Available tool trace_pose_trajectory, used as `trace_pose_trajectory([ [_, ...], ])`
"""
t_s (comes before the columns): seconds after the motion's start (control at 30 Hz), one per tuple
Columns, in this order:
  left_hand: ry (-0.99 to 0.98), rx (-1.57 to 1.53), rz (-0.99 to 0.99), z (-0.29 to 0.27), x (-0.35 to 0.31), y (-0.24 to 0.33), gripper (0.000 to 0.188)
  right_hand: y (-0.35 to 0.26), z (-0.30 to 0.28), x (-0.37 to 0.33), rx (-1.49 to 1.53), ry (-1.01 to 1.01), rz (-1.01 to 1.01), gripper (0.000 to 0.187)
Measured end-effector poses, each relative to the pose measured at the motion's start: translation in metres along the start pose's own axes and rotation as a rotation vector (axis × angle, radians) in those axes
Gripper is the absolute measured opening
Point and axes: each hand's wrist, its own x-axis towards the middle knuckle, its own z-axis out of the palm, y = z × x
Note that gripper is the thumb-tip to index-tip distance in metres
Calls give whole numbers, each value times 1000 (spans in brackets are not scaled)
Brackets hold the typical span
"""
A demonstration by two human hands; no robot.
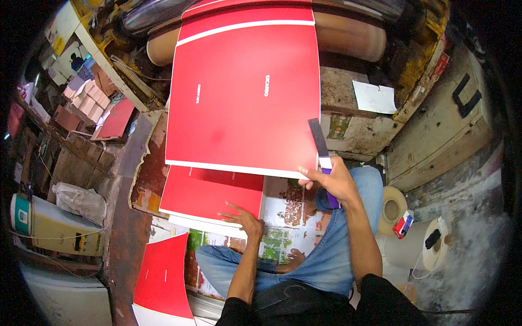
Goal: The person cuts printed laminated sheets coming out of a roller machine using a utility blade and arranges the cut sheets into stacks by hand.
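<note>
A large red printed sheet with white borders hangs down from the machine's rollers in front of me. My right hand is closed around a purple-handled knife, its long dark blade pointing up along the sheet's right edge. The thumb of that hand also touches the sheet's lower right corner. Below, a stack of similar red sheets lies by my legs. My left hand is open over the stack's right side, fingers spread. Whether it touches the top sheet I cannot tell.
Another red sheet lies at the lower left. Rollers of the machine span the far side. A white paper lies on a ledge to the right, beside a large metal cabinet. Tape and film rolls stand right of my knee.
</note>
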Motion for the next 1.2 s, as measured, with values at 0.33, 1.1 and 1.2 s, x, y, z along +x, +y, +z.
trace_pose_trajectory([
  [0.33,-775,-766,439,-70,0,51,114,-34,-27,-15,-29,-424,138,26],
  [1.1,-545,-1578,-234,-156,-67,48,38,-129,-131,151,-206,272,-346,32],
  [1.2,-518,-1625,-217,-154,-79,41,42,-103,-122,177,-232,225,-283,30],
])
